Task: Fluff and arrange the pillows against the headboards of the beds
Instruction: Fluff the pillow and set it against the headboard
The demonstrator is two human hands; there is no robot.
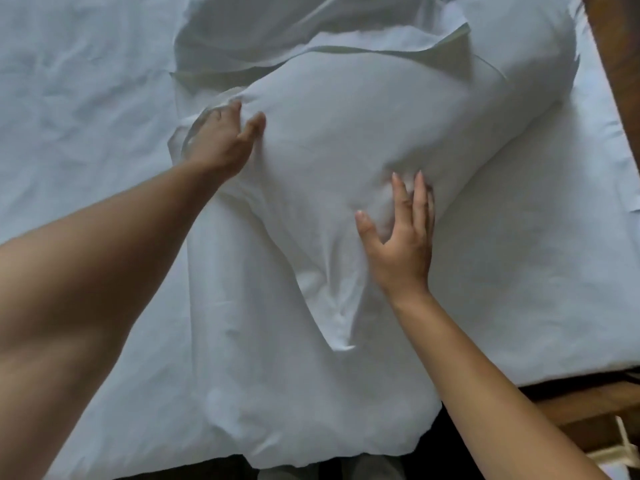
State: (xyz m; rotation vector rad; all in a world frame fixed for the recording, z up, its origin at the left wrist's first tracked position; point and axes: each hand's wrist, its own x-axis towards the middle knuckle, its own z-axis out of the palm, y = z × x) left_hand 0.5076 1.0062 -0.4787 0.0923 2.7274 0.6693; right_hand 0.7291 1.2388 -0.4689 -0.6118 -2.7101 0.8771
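A large white pillow [332,140] lies bent across the white bed sheet [76,98], its lower end hanging over the bed's near edge. My left hand [221,140] presses on the pillow's left side, with its fingers partly tucked into a fold of the case. On the right, my right hand [401,237] rests flat on the pillow with fingers spread, denting the fabric. A second white pillow [519,39] lies behind the first, toward the top right, partly hidden by a loose flap of pillowcase.
Dark wooden floor [616,53] runs along the bed's right edge. A wooden piece of furniture [595,420] stands at the lower right, close to the mattress corner. Rumpled sheet fills the left side.
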